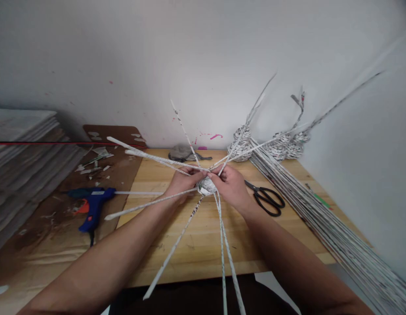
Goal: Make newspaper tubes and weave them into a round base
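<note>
Between my two hands sits a small round woven base (pixel 207 187) of rolled newspaper, with several long paper tubes (pixel 176 243) sticking out from it in all directions. My left hand (pixel 189 180) grips its left rim, thumb and fingers pinched at the top edge. Opposite, my right hand (pixel 229 183) pinches the upper right rim, its thumb close to the left thumb. Both hands hold the piece above the wooden table; fingers behind the base are partly hidden. Black-handled scissors (pixel 268 199) lie just right of my right hand.
A blue glue gun (pixel 95 205) with a glue stick rests on brown cardboard at left, near paper scraps (pixel 97 159). Stacked newspapers (pixel 29 175) stand far left. A long bundle of paper tubes (pixel 327 223) crosses the right side. Woven paper pieces (pixel 241 142) stand by the wall.
</note>
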Motion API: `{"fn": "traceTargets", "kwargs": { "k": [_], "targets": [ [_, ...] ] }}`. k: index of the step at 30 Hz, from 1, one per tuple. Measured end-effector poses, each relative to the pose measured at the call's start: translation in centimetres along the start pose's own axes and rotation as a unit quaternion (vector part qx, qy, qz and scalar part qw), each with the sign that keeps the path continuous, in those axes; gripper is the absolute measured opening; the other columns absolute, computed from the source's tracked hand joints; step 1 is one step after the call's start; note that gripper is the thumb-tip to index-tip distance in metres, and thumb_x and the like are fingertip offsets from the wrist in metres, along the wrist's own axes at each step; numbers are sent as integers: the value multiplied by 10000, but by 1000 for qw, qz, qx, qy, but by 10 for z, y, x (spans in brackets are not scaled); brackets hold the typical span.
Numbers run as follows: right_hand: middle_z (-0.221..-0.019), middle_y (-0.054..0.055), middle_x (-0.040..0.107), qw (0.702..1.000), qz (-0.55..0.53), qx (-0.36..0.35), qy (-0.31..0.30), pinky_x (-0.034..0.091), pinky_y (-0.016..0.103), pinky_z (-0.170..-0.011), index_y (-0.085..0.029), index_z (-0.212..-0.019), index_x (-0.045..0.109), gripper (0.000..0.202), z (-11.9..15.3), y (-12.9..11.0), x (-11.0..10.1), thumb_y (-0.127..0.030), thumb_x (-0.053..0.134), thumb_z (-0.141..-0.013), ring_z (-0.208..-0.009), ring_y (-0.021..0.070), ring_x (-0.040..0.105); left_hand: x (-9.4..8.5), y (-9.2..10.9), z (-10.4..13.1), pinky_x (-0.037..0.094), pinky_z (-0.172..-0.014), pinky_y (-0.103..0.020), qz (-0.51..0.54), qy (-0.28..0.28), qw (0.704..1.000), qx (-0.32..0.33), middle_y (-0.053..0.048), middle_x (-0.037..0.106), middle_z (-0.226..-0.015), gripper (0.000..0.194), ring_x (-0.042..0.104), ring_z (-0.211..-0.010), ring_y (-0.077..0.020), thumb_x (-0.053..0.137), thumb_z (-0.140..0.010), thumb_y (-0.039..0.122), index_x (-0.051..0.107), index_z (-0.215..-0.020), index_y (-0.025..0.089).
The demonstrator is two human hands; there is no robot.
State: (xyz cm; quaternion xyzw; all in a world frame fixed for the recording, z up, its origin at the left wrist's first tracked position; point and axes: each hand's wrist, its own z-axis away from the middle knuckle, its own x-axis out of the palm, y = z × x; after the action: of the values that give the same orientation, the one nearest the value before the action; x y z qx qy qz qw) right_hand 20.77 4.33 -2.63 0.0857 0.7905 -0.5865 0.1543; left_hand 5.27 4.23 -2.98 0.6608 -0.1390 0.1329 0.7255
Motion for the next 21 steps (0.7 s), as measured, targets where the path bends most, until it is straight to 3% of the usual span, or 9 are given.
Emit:
{"fn": "traceTargets", "kwargs": {
  "k": [8,11,16,21],
  "targets": [
    [-745,18,705,983,162,-60,63,478,302,-667,-218,-857,660,216,5,-15,-5,-415,724,-793,-667,183,643,-3,-10,0,395,-526,-249,-68,21,996,61,4,628,-598,259,525,-514,-119,863,-581,302,659,-652,159],
    [-782,32,724,980,176,-69,64,479,306,-685,-217,-848,677,227,4,-16,-7,-435,716,-801,-695,191,656,-1,-8,2,373,-507,-240,-94,17,993,67,21,594,-561,230,504,-495,-112,848,-599,293,667,-648,159],
    [-703,23,697,984,136,-58,95,469,280,-635,-198,-821,679,209,0,-12,-5,-396,624,-862,-621,163,631,4,-4,6,417,-547,-258,-58,10,996,64,-8,650,-609,281,549,-535,-129,866,-584,338,676,-666,149],
    [-642,-7,629,991,-44,22,128,458,255,-551,-197,-804,620,260,-5,-9,0,-455,636,-829,-558,145,578,5,-10,5,455,-590,-268,-7,13,999,47,-16,675,-650,345,585,-571,-133,902,-546,339,697,-736,138]
  ]
}}
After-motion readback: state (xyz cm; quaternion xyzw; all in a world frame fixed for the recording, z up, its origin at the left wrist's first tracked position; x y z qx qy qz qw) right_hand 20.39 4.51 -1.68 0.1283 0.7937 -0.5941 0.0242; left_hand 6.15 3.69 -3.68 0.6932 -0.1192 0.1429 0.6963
